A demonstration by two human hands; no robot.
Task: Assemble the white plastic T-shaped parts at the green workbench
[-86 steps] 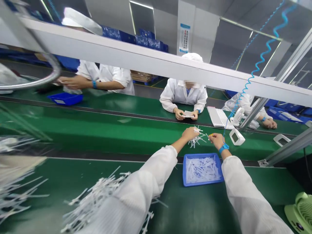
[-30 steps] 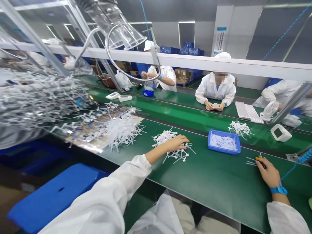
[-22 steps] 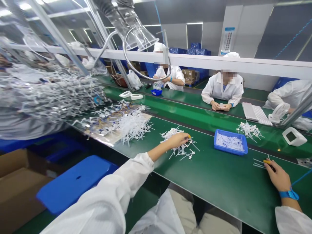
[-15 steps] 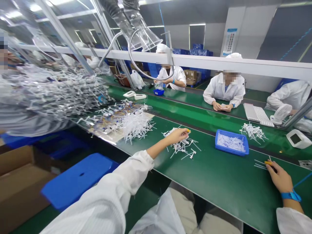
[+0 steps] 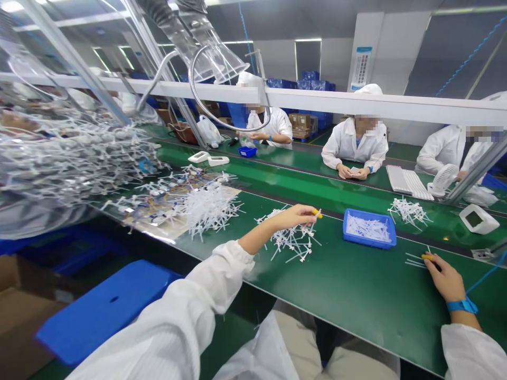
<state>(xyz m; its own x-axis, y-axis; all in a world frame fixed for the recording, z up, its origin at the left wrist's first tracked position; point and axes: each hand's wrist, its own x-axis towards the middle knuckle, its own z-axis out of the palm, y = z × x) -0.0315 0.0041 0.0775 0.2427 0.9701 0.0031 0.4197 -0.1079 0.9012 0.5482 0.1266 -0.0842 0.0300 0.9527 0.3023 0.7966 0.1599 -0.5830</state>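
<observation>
My left hand (image 5: 295, 216), with a yellow cot on one fingertip, is lifted just above a loose pile of white plastic pieces (image 5: 291, 244) on the green table (image 5: 356, 295). Its fingers are pinched on a small clump hanging from it. My right hand (image 5: 444, 275), wearing a blue wrist strap, rests on the table at the right. Its yellow-tipped fingers are closed on the ends of a few thin white sticks (image 5: 415, 260) lying flat. A blue tray (image 5: 390, 232) holding more white pieces sits between the hands, farther back.
A bigger heap of white pieces (image 5: 208, 208) and a clear bag full of them (image 5: 59, 158) lie to the left. Another small pile (image 5: 407, 210) sits on the conveyor beyond the tray. People in white coats sit across the belt. A blue bin (image 5: 106, 309) stands below the table edge.
About three seconds ago both hands were at the far pile on the conveyor. Over the last second my left hand rose from the near pile with pieces pinched; my right hand stayed put.
</observation>
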